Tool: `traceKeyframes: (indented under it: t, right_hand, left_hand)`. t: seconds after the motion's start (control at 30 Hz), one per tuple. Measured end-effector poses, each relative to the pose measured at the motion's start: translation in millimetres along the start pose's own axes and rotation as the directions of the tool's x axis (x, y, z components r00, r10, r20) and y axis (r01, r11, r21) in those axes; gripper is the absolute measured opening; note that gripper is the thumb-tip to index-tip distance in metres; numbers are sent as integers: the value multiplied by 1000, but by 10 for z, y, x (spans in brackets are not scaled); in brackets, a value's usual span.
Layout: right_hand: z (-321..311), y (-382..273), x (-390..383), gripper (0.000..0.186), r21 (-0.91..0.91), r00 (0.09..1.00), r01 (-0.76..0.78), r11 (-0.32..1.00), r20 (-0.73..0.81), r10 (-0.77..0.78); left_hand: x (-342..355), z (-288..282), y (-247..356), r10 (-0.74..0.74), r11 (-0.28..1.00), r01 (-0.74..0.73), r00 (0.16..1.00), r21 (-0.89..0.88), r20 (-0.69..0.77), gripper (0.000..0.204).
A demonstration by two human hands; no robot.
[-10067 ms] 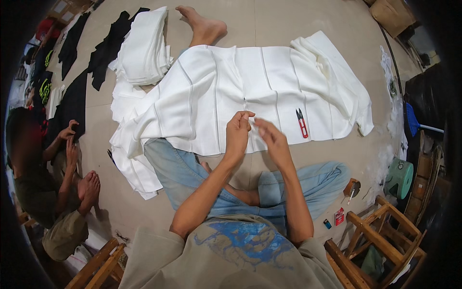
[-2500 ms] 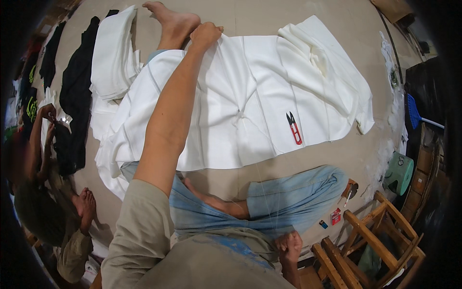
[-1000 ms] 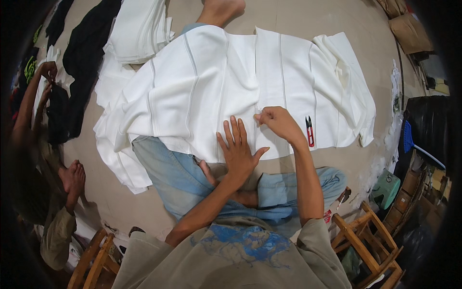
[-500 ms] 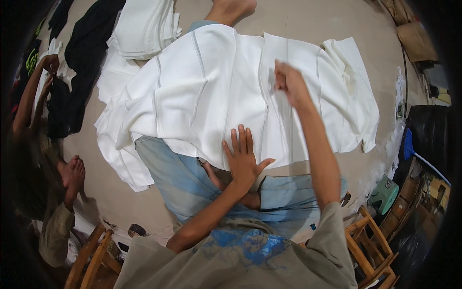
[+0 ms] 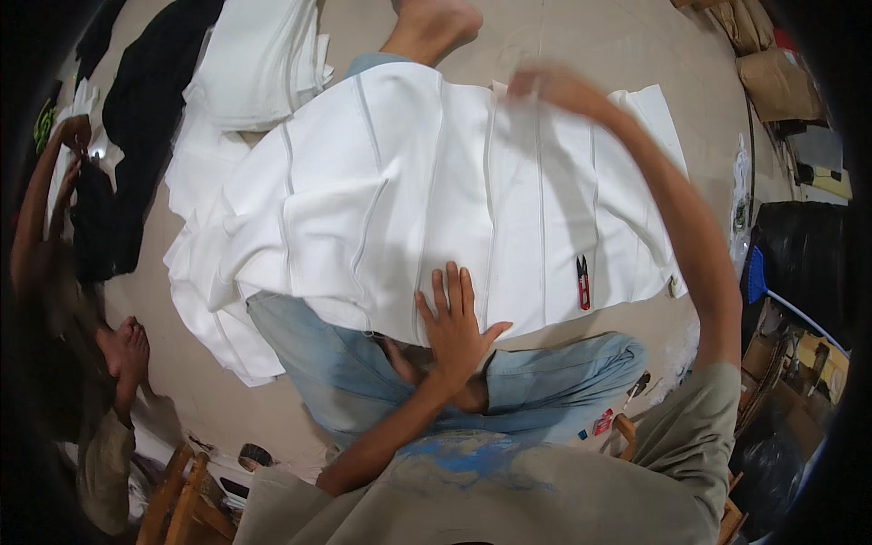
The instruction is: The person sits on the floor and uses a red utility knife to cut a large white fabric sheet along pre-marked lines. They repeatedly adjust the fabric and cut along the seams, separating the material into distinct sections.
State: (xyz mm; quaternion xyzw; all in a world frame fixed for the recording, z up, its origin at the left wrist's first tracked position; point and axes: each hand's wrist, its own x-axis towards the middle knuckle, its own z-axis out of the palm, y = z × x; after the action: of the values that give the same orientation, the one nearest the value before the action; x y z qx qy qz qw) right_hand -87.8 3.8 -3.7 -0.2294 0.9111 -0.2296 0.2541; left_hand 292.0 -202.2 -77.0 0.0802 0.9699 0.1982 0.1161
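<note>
A large white cloth (image 5: 391, 227) with long raised seams is spread over my crossed legs and the floor. My left hand (image 5: 454, 318) presses flat on its near edge, fingers apart, holding nothing. Over the far edge of the cloth is my right hand (image 5: 556, 89), smeared by motion; whether its fingers grip anything is unclear. Small thread snips (image 5: 583, 283) with red handles and dark blades lie on the right part of the cloth, their points facing away from me.
A stack of folded white cloth (image 5: 259, 68) sits at the far left, beside black cloth (image 5: 150, 118). Another person's hands (image 5: 77, 136) are at the left edge. To the right are a blue-headed tool (image 5: 756, 272), a brown package (image 5: 779, 86) and clutter. Wooden stool legs (image 5: 177, 495) stand near me.
My right hand has moved away from me to the cloth's far edge, its forearm swinging right. The snips now show where that forearm was. My left hand stays spread on the cloth.
</note>
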Motion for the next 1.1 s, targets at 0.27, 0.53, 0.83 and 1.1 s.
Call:
traceKeyframes:
  t: [0.27, 0.53, 0.83, 1.1]
  right_hand:
    - [989, -799, -1203, 37, -68, 944, -156, 985, 285, 169]
    - [596, -594, -1432, 44, 70, 809, -439, 896, 464, 360]
    - [1157, -794, -1196, 34, 973, 886, -232, 12, 206, 416]
    - [450, 483, 503, 34, 861, 839, -232, 453, -59, 541]
  left_hand:
    - [-6, -65, -26, 5, 998, -4, 1000, -56, 29, 124]
    - [-25, -72, -11, 13, 1000, -13, 1000, -13, 24, 125]
    - [-25, -9, -35, 20, 999, -20, 1000, -33, 6, 126]
    - [7, 59, -12, 13, 1000, -13, 999, 4, 41, 126]
